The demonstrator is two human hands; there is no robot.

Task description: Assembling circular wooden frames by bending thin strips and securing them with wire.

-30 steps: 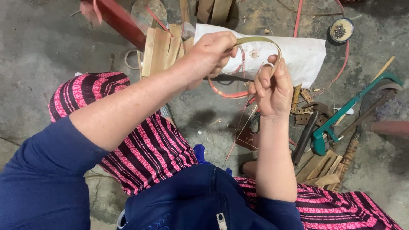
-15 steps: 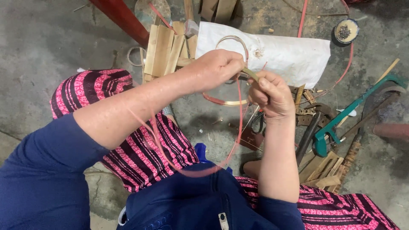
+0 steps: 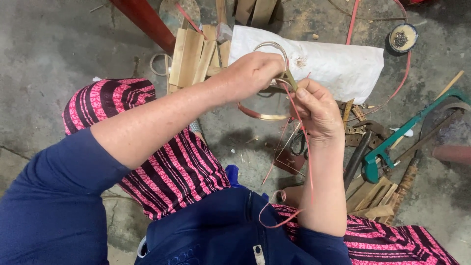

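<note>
Head view: left hand and right hand pinch a thin bamboo hoop trailing red strip.

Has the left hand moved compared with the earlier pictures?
Yes. The left hand has shifted right along the white sack and now meets the right hand at the bamboo hoop.
</note>
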